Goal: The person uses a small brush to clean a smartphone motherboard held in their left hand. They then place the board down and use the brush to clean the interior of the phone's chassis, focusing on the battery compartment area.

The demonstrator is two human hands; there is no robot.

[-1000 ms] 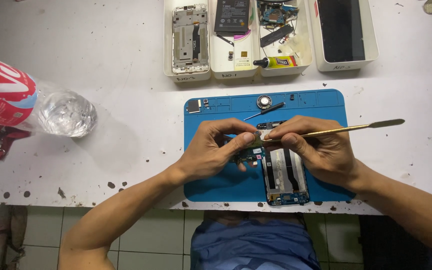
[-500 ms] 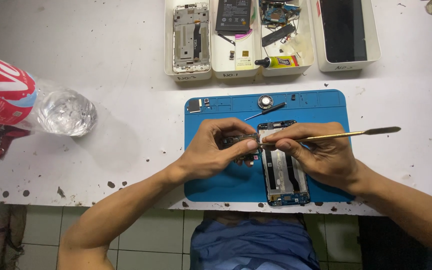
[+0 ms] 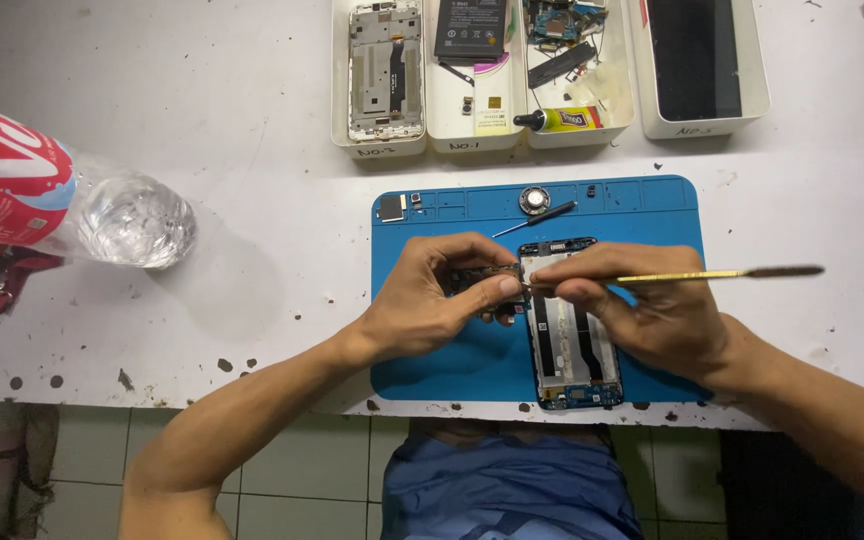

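Between the earlier frames and this one, both hands had shifted slightly toward the near edge of the blue work mat (image 3: pixel 432 375), and the far end of the brass-coloured spudger (image 3: pixel 712 273) had dropped a little lower. Nearest the viewer, green floor tiles (image 3: pixel 332 465) and the person's blue-clad lap (image 3: pixel 512 485) showed below the desk's near edge. On the mat, close to that edge, lay the opened phone frame (image 3: pixel 572 345), its length running near to far. The left hand (image 3: pixel 432 305) rested just left of the frame, fingers curled narrow and thumb pressed against a small dark part at the frame's left rim; what exactly it pinched could not be told. The right hand (image 3: pixel 652 310) gripped the spudger in closed fingers, its tip meeting the frame's far left portion and its handle reaching toward the desk's right edge. Farther along the mat lay a small screwdriver (image 3: pixel 535 218) and a round metal disc (image 3: pixel 534 199). The white desk (image 3: pixel 252 170) was stained with dark specks. At its left edge lay a clear plastic bottle (image 3: pixel 72 205) with a red label. Along the far edge stood four white trays (image 3: pixel 642 115) holding a silver phone chassis, a black battery, a yellow glue tube, circuit parts and a black screen panel.
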